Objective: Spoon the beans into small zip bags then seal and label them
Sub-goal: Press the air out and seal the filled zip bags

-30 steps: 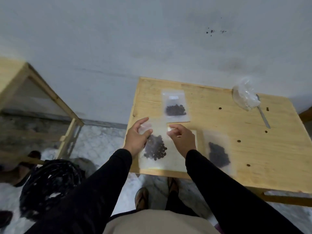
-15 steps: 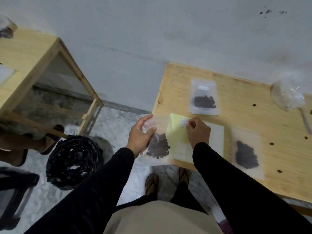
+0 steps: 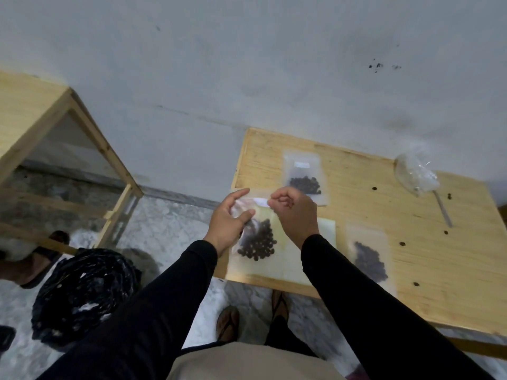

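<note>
Head view: left hand (image 3: 229,219) grips bag (image 3: 253,231), steadying it; right hand (image 3: 293,208) pinches label (image 3: 260,202) beside it, likely for sticking.

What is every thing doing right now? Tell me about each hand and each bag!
left hand: holds the near bag's top
right hand: pinches a white label
near bag: lifted, holds beans
far bag: lying flat, labelled
right bag: lying flat, no label seen
big clear bag: crumpled, looks empty
spoon: lying on the table
</note>
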A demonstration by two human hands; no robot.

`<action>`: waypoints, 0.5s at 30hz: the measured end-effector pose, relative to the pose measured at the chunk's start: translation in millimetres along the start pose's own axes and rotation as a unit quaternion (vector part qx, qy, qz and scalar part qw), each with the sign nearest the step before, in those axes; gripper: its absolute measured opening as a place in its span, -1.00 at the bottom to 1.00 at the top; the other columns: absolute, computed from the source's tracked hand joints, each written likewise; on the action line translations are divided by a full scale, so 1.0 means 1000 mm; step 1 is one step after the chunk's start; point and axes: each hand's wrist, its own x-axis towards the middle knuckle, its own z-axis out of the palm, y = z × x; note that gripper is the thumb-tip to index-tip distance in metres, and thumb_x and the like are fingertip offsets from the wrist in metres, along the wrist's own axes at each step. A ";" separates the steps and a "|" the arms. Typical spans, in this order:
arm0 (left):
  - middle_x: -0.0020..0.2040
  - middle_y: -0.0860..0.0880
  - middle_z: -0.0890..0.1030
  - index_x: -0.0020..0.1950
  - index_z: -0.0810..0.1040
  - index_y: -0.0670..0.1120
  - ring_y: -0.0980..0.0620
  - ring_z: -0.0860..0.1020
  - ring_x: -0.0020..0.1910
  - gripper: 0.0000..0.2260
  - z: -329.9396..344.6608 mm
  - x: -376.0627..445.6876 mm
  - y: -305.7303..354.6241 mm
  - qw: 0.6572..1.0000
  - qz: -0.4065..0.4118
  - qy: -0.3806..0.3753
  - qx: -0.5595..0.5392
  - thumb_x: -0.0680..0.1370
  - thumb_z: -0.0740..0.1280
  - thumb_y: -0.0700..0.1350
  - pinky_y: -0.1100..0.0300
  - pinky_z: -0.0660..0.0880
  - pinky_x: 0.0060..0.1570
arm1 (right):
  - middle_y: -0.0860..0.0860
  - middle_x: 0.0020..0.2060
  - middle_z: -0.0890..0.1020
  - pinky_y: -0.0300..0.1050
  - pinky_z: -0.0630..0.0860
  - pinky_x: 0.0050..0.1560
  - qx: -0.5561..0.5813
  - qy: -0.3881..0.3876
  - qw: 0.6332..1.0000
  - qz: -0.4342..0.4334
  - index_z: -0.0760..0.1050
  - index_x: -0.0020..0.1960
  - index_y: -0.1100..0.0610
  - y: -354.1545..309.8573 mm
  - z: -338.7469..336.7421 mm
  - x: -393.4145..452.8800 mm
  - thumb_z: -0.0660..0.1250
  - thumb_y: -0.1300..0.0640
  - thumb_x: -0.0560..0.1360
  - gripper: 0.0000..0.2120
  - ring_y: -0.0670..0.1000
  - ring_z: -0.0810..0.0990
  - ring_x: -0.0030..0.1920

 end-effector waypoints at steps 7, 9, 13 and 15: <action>0.28 0.15 0.46 0.30 0.46 0.12 0.19 0.34 0.34 -0.56 0.009 -0.001 0.023 0.999 0.030 -0.036 0.001 0.48 0.42 -0.19 0.18 0.26 0.39 | -0.10 -0.37 0.54 -0.48 0.42 -0.25 -0.009 0.017 0.998 -0.053 0.56 -0.17 0.15 -0.004 -0.010 -0.005 0.39 0.26 0.43 -0.96 -0.19 0.51 -0.32; 0.27 0.16 0.45 0.30 0.46 0.11 0.16 0.33 0.36 -0.55 0.010 -0.002 0.025 0.999 0.032 -0.041 -0.003 0.46 0.45 -0.15 0.14 0.26 0.40 | -0.10 -0.38 0.54 -0.46 0.44 -0.24 -0.005 0.018 0.998 -0.058 0.55 -0.17 0.13 -0.006 -0.011 -0.006 0.38 0.26 0.43 -0.95 -0.17 0.50 -0.33; 0.25 0.18 0.47 0.26 0.47 0.15 0.13 0.35 0.35 -0.57 0.014 -0.005 0.029 0.998 0.033 -0.048 -0.018 0.44 0.47 -0.09 0.01 0.31 0.40 | -0.11 -0.40 0.53 -0.46 0.43 -0.24 0.021 0.023 0.998 -0.057 0.54 -0.19 0.11 -0.010 -0.014 -0.010 0.38 0.27 0.44 -0.91 -0.21 0.48 -0.37; 0.23 0.20 0.45 0.26 0.47 0.15 0.16 0.34 0.34 -0.61 0.015 -0.007 0.032 0.998 0.037 -0.046 -0.011 0.47 0.44 -0.08 0.05 0.29 0.40 | -0.11 -0.40 0.52 -0.45 0.44 -0.23 0.026 0.028 0.998 -0.059 0.54 -0.18 0.12 -0.011 -0.014 -0.012 0.38 0.28 0.44 -0.92 -0.22 0.48 -0.37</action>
